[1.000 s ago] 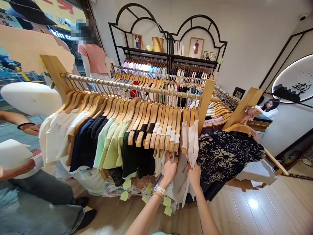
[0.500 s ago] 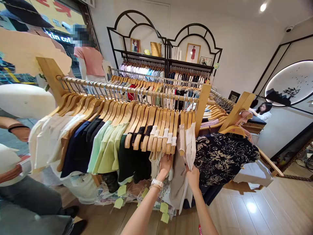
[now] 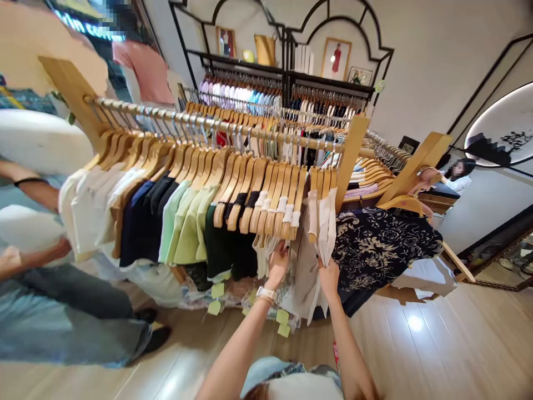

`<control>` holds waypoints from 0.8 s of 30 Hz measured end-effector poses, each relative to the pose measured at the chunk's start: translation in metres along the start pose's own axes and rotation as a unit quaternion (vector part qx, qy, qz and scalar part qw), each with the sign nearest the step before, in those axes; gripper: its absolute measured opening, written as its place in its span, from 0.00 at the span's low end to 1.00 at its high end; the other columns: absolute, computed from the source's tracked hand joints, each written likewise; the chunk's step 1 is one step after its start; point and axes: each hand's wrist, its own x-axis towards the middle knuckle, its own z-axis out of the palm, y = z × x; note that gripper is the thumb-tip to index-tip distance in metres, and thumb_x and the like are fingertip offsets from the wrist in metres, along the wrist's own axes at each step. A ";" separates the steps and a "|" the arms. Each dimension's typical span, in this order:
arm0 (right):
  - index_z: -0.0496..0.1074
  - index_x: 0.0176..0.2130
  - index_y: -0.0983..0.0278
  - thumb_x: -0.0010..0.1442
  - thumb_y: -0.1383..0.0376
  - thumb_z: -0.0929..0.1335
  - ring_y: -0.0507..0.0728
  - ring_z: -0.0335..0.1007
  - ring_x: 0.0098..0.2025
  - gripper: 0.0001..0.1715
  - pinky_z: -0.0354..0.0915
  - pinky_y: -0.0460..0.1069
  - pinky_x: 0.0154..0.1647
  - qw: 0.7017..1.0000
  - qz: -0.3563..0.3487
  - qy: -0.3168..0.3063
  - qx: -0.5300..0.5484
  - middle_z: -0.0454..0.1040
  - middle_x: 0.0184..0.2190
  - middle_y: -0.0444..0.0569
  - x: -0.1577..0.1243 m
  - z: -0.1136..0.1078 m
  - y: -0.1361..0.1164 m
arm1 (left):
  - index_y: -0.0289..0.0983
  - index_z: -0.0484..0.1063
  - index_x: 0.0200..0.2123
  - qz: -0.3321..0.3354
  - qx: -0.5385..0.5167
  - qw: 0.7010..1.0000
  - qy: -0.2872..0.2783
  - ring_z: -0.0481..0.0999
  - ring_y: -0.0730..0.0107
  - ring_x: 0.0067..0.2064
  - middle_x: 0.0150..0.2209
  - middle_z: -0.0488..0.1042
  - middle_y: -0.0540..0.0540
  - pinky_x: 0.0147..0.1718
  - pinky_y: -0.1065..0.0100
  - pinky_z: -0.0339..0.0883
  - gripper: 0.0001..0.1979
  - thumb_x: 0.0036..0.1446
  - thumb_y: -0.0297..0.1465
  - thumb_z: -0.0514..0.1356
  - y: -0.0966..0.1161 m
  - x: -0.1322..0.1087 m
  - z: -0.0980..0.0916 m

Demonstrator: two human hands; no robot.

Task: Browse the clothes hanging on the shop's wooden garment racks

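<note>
My left hand (image 3: 278,265), with a white watch on the wrist, is closed at the lower part of several white strappy tops (image 3: 261,256) on wooden hangers (image 3: 272,205). Its fingertips are partly hidden among the fabric. To its right, my right hand (image 3: 328,276) grips the off-white garment (image 3: 327,228) at the right end of the row. That garment hangs in folds, with long loose ends below my fist. Beside it hangs a beige garment (image 3: 307,278). A dark patterned top (image 3: 375,250) faces outward just right of my right hand.
The wooden rack (image 3: 352,161) carries light green tops (image 3: 189,222) and dark clothes. At the left a person in jeans (image 3: 75,322) stands close to the rack. Yellow-green tags (image 3: 217,290) hang over plastic-wrapped goods below. Another person (image 3: 457,175) is at the far right.
The view has tipped downward, so the rack appears higher and my lap comes into sight. The person at the left has shifted right. Both my hands remain at the same clothes.
</note>
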 end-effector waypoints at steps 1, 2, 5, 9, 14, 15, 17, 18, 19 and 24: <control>0.79 0.46 0.67 0.62 0.58 0.63 0.65 0.79 0.44 0.23 0.70 0.51 0.43 1.000 -0.001 -0.003 -0.006 0.82 0.42 0.60 -0.001 0.001 0.000 | 0.37 0.73 0.54 -0.002 -0.007 1.000 -0.009 0.80 0.58 0.48 0.47 0.81 0.39 0.47 0.62 0.71 0.18 0.63 0.28 0.52 0.001 -0.010 0.007; 0.79 0.46 0.68 0.63 0.58 0.62 0.65 0.79 0.45 0.23 0.70 0.51 0.44 1.000 -0.003 -0.008 -0.013 0.82 0.43 0.61 -0.001 0.002 0.001 | 0.37 0.73 0.55 -0.003 -0.013 1.000 -0.020 0.80 0.59 0.49 0.50 0.81 0.39 0.49 0.62 0.71 0.19 0.63 0.27 0.52 0.002 -0.020 0.014; 0.79 0.46 0.68 0.65 0.57 0.61 0.64 0.78 0.45 0.23 0.69 0.51 0.44 0.999 -0.008 -0.023 -0.032 0.82 0.42 0.62 -0.002 0.006 0.003 | 0.39 0.73 0.56 -0.001 -0.026 0.998 -0.051 0.80 0.62 0.51 0.54 0.79 0.42 0.51 0.64 0.71 0.22 0.62 0.24 0.52 0.008 -0.044 0.027; 0.79 0.46 0.69 0.64 0.55 0.63 0.66 0.79 0.43 0.24 0.69 0.50 0.40 0.998 0.000 -0.032 -0.055 0.82 0.40 0.62 0.004 0.009 0.004 | 0.40 0.74 0.57 0.010 -0.010 0.997 -0.077 0.81 0.59 0.48 0.53 0.81 0.43 0.49 0.63 0.72 0.23 0.62 0.23 0.52 0.019 -0.056 0.023; 0.77 0.50 0.68 0.66 0.55 0.62 0.66 0.78 0.48 0.25 0.68 0.51 0.45 0.997 0.003 -0.037 -0.070 0.81 0.45 0.61 0.008 0.010 0.006 | 0.41 0.75 0.58 0.023 0.042 0.995 -0.084 0.75 0.54 0.57 0.53 0.79 0.41 0.53 0.60 0.69 0.24 0.61 0.23 0.53 0.023 -0.063 0.013; 0.77 0.50 0.68 0.66 0.55 0.62 0.66 0.78 0.49 0.26 0.68 0.52 0.45 0.997 0.004 -0.037 -0.073 0.81 0.46 0.62 0.008 0.010 0.006 | 0.41 0.75 0.58 0.026 0.051 0.995 -0.085 0.73 0.54 0.59 0.52 0.80 0.41 0.54 0.60 0.68 0.24 0.61 0.23 0.53 0.022 -0.065 0.012; 0.77 0.50 0.70 0.66 0.54 0.62 0.67 0.78 0.48 0.27 0.68 0.53 0.45 0.996 0.009 -0.034 -0.080 0.81 0.45 0.64 0.006 0.009 0.005 | 0.41 0.76 0.57 0.032 0.068 0.994 -0.085 0.70 0.54 0.62 0.49 0.80 0.41 0.54 0.61 0.67 0.25 0.60 0.22 0.53 0.021 -0.069 0.010; 0.77 0.49 0.71 0.66 0.54 0.62 0.68 0.78 0.47 0.27 0.68 0.53 0.45 0.996 0.011 -0.033 -0.084 0.81 0.44 0.64 0.005 0.008 0.005 | 0.41 0.76 0.57 0.034 0.076 0.993 -0.084 0.69 0.54 0.63 0.47 0.81 0.41 0.55 0.61 0.67 0.25 0.60 0.22 0.53 0.020 -0.071 0.010; 0.78 0.49 0.71 0.66 0.54 0.62 0.68 0.79 0.46 0.27 0.68 0.53 0.44 0.996 0.013 -0.031 -0.087 0.81 0.44 0.65 0.004 0.008 0.004 | 0.41 0.76 0.57 0.036 0.083 0.993 -0.082 0.68 0.53 0.63 0.46 0.81 0.41 0.55 0.60 0.66 0.25 0.60 0.22 0.53 0.019 -0.072 0.009; 0.78 0.49 0.71 0.66 0.55 0.63 0.68 0.78 0.46 0.26 0.67 0.53 0.44 0.995 0.019 -0.024 -0.100 0.81 0.43 0.65 0.000 0.003 0.000 | 0.40 0.72 0.61 0.043 0.111 0.990 -0.073 0.67 0.49 0.63 0.54 0.79 0.39 0.57 0.57 0.63 0.27 0.59 0.23 0.54 0.010 -0.075 0.005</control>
